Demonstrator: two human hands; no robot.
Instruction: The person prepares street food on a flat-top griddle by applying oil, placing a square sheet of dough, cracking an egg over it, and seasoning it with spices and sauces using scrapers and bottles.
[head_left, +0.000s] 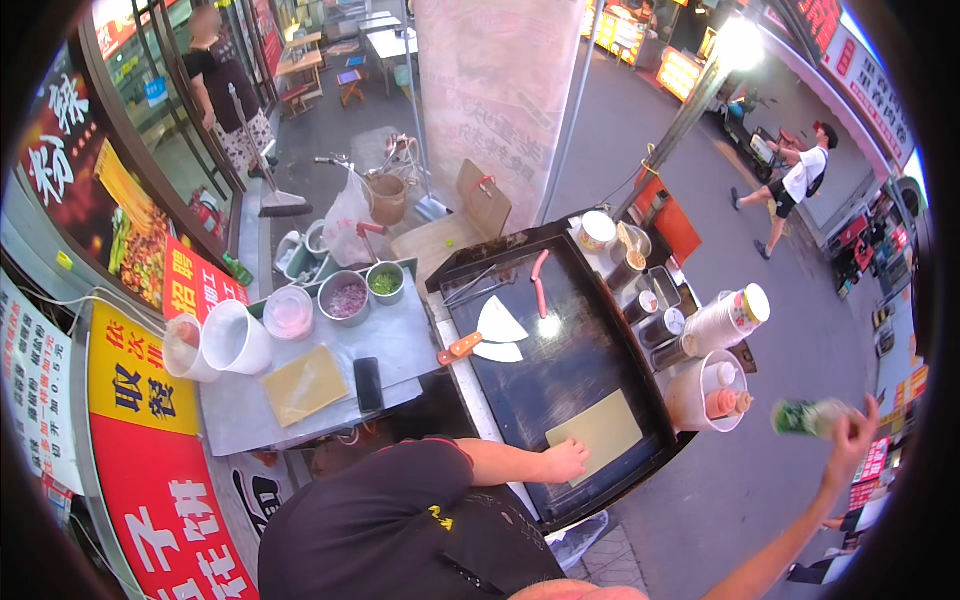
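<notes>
My left hand (568, 460) rests at the left edge of a thin yellowish dough sheet (604, 435), which lies flat on the near end of a dark griddle (495, 405). Its fingers are curled; whether they pinch the sheet cannot be told. Out to the right, beyond the griddle, my right hand (853, 431) is raised, holding a green-and-pale bottle (802, 417), blurred and tilted nearly level. Two scrapers (501, 321) with wooden handles lie across the griddle's left side. Farther up are two sausages (540, 289) and metal tongs (472, 285).
Left, a metal counter (232, 420) bears a stacked sheet pack (306, 385), a phone (367, 384), chopped-onion (345, 297) and chopped-greens pots (385, 282), and plastic tubs (236, 337). Along the right stand seasoning jars (667, 322), stacked bowls (720, 322) and a sauce-bottle bucket (690, 397). People (802, 172) are nearby.
</notes>
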